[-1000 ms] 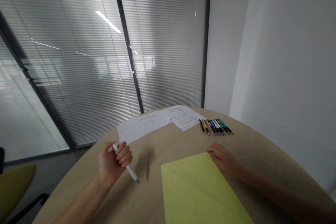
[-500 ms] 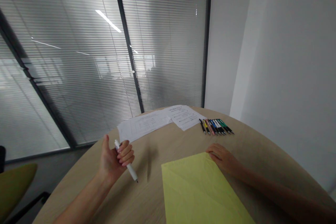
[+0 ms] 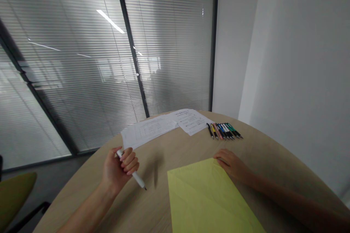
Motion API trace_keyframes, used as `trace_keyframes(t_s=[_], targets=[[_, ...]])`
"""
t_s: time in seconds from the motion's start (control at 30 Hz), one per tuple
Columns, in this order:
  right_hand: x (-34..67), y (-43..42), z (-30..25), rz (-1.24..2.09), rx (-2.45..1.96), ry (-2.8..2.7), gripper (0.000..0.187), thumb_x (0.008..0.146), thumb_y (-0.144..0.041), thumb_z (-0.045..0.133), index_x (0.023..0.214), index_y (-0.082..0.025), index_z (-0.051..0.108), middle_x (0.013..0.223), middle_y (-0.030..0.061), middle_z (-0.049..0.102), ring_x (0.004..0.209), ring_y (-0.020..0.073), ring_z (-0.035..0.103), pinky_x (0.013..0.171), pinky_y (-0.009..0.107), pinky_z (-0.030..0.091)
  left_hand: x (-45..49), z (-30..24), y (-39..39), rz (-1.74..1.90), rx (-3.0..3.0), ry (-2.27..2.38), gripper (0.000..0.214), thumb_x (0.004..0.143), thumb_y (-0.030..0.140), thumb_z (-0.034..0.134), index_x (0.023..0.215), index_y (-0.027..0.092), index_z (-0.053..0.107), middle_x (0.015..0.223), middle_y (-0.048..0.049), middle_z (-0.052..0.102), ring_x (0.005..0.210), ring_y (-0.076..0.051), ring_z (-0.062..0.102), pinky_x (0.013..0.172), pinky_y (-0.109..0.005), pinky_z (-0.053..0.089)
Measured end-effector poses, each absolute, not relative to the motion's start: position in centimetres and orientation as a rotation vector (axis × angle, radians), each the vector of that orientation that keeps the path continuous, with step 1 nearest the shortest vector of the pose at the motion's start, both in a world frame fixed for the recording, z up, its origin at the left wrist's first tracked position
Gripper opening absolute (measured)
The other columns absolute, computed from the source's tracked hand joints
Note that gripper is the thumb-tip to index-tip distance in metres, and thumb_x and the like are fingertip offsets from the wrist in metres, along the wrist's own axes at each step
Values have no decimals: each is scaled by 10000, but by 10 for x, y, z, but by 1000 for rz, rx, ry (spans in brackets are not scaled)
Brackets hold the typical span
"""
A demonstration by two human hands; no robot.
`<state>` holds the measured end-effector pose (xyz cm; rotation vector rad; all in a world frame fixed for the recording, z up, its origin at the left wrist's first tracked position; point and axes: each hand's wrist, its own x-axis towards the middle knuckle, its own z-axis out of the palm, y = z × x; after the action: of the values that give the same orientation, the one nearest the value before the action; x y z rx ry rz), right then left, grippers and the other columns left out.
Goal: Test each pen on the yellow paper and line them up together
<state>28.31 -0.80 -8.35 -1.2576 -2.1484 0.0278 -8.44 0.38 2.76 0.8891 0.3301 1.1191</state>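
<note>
My left hand (image 3: 120,167) is closed around a white pen (image 3: 136,179), held above the wooden table (image 3: 191,145) with its dark tip pointing down and to the right. My right hand (image 3: 232,164) lies flat with fingers spread on the far right corner of a yellow sheet of paper (image 3: 207,200), which lies on the table in front of me.
Two white printed sheets (image 3: 153,129) (image 3: 191,120) lie at the far side of the round table. A row of several coloured pens (image 3: 224,131) lies to their right. Glass partitions with blinds stand behind. A green chair (image 3: 13,193) is at the lower left.
My left thumb lifted off the pen half a second ago and has closed over it again; the pen's tip has tilted slightly. My right hand stays on the yellow paper.
</note>
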Motion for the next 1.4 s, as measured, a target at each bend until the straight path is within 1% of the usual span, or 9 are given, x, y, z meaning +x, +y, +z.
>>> trace_keyframes(t_s=[0.1, 0.23, 0.43, 0.63, 0.8, 1.0, 1.1, 1.23, 1.4], targets=[[283, -8, -84, 25, -1259, -2149, 179, 809, -149, 395, 834, -179, 569, 843, 65, 596, 837, 174, 513, 775, 331, 402, -84, 26, 5, 1119, 832, 320, 348, 696, 252, 439, 486, 213, 164, 411, 92, 94, 341, -64, 80, 286, -178, 219], [284, -7, -85, 34, -1258, -2157, 179, 808, -151, 397, 830, -180, 573, 839, 68, 598, 827, 174, 515, 765, 332, 406, -85, 24, 7, 1096, 767, 291, 423, 739, 418, 441, 486, 221, 165, 412, 100, 86, 324, -60, 91, 271, -181, 222], [284, -8, -83, 63, -1261, -2156, 178, 806, -153, 403, 838, -183, 575, 841, 68, 596, 822, 176, 514, 758, 336, 407, -83, 24, 5, 1077, 753, 297, 498, 773, 594, 321, 465, 214, 230, 409, 98, 106, 309, -62, 126, 277, -186, 257], [282, -9, -81, 64, -1262, -2158, 184, 808, -157, 401, 841, -185, 580, 850, 68, 598, 837, 175, 514, 774, 332, 404, -68, 28, -7, 1054, 790, 289, 471, 813, 507, 344, 494, 165, 400, 417, 78, 218, 317, -61, 215, 316, -178, 306], [283, -9, -82, 31, -1287, -2165, 196, 805, -152, 393, 857, -181, 580, 859, 69, 597, 850, 176, 511, 788, 342, 402, -51, 27, -20, 1052, 731, 321, 391, 786, 466, 428, 671, 113, 551, 506, 17, 405, 413, -84, 364, 405, -197, 366], [274, -11, -73, -121, -1219, -2250, 222, 801, -138, 384, 862, -182, 592, 871, 86, 603, 855, 191, 511, 793, 370, 392, -38, 23, -30, 1030, 641, 388, 330, 742, 396, 515, 803, 81, 593, 660, -46, 521, 527, -111, 450, 507, -231, 408], [254, -20, -56, -112, -1128, -2285, 210, 799, -151, 398, 865, -186, 594, 857, 83, 610, 853, 190, 510, 797, 363, 382, -32, 18, -35, 1025, 626, 423, 258, 721, 306, 550, 829, 77, 598, 706, -60, 547, 547, -110, 466, 512, -220, 408], [211, -45, -28, 179, -1055, -2280, 207, 816, -212, 402, 880, -190, 597, 869, 65, 620, 847, 165, 525, 798, 320, 378, -25, 10, -37, 1064, 635, 447, 203, 690, 167, 558, 865, 71, 595, 706, -63, 561, 527, -102, 469, 496, -211, 408], [158, -67, -14, 971, -1089, -2175, 251, 747, -287, 515, 958, -180, 599, 803, 46, 650, 722, 146, 565, 664, 257, 410, -23, 5, -37, 1137, 611, 461, 181, 693, 107, 516, 859, 83, 584, 715, -60, 564, 535, -103, 481, 497, -212, 424]])
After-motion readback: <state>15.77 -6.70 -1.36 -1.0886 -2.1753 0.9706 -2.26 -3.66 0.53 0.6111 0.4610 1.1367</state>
